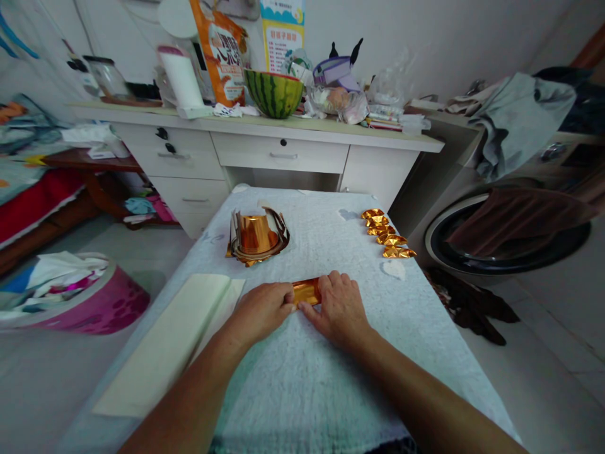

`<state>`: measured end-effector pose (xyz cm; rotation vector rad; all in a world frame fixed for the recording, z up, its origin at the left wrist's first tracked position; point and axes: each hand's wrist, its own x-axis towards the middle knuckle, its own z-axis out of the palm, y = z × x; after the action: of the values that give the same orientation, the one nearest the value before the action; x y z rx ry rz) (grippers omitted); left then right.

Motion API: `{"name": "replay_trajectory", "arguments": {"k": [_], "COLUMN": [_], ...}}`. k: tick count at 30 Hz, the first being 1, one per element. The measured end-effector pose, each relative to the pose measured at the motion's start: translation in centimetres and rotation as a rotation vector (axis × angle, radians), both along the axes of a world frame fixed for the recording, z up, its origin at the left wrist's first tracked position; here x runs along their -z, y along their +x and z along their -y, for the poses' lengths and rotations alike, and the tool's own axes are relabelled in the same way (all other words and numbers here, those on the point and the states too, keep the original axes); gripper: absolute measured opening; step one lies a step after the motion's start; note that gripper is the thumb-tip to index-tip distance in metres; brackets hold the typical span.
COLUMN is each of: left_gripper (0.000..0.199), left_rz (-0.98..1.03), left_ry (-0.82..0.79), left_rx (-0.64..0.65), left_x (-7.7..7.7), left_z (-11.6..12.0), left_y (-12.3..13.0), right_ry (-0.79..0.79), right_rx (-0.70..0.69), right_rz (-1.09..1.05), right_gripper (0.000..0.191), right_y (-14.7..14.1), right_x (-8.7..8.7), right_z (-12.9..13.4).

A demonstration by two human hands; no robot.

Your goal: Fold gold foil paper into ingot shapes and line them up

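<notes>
A small piece of shiny gold foil paper [307, 292] lies on the cloth-covered table, stretched between my two hands. My left hand [269, 306] grips its left end, thumb and curled fingers pressed together. On the right end, my right hand [340, 306] has its thumb at the near edge and its fingers over the far edge. Beyond my left hand sits a curled stack of gold foil sheets [258, 234]. To the far right, several folded gold foil pieces [385, 232] form a slanting row. A folded pale paper [165, 343] lies left of my left forearm.
A white desk [283, 151] with drawers stands behind the table, bearing a watermelon half [274, 94] and an orange bag [222, 57]. A pink bin [94, 302] is on the left floor. At right is a washing machine [454, 221] with draped cloths.
</notes>
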<state>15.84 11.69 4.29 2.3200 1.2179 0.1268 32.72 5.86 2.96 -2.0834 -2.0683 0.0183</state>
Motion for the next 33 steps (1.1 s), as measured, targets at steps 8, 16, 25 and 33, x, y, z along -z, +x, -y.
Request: {"name": "replay_trajectory", "arguments": {"k": [8,16,25,33], "left_gripper": [0.009,0.01,0.01,0.009], "left_rz": [0.005,-0.006,-0.019,-0.02], "left_ry": [-0.029,-0.045,-0.065,-0.042], "left_rx": [0.014,0.032,0.013,0.019], "left_x": [0.0,-0.3,-0.3,-0.2], "left_z": [-0.3,-0.3,-0.2,-0.4], "left_y": [-0.1,-0.1,0.0,-0.1], "right_ry": [-0.058,-0.056,-0.087,-0.113], "right_rx": [0.008,0.053,0.096,0.059], "right_rz": [-0.018,-0.045,-0.078,-0.161], "right_gripper": [0.041,0.036,0.029,0.017], "right_y": [0.4,2.2,4.6,5.7], "right_x": [-0.3,-0.5,0.0,-0.1], "right_z": [-0.1,0.2,-0.2,-0.6]}}
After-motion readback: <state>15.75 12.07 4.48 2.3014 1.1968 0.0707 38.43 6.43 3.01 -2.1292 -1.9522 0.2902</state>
